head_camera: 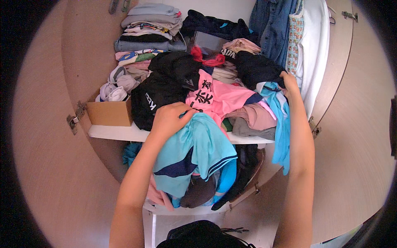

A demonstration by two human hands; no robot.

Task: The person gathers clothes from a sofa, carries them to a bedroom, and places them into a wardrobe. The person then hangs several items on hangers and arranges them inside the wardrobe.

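Gathered in my left hand (172,119) is a light turquoise garment (211,136) with navy trim, which hangs down over the front of the shelf. At the right, my right hand (288,82) grips the edge of a black garment (259,68); its fingertips are partly hidden. Right below that hand, a bright blue and white garment (280,121) dangles past the shelf edge. Between my hands lies a pink shirt (214,96) with black characters. A black garment (167,83) with white lettering is heaped beside my left hand.
Folded clothes (149,28) are stacked at the back left, above a cardboard box (110,113) of rolled light fabric. A denim garment (269,31) and a white one (313,59) hang at the right. More clothes (198,192) fill the lower shelf. Open wardrobe doors (350,155) flank me.
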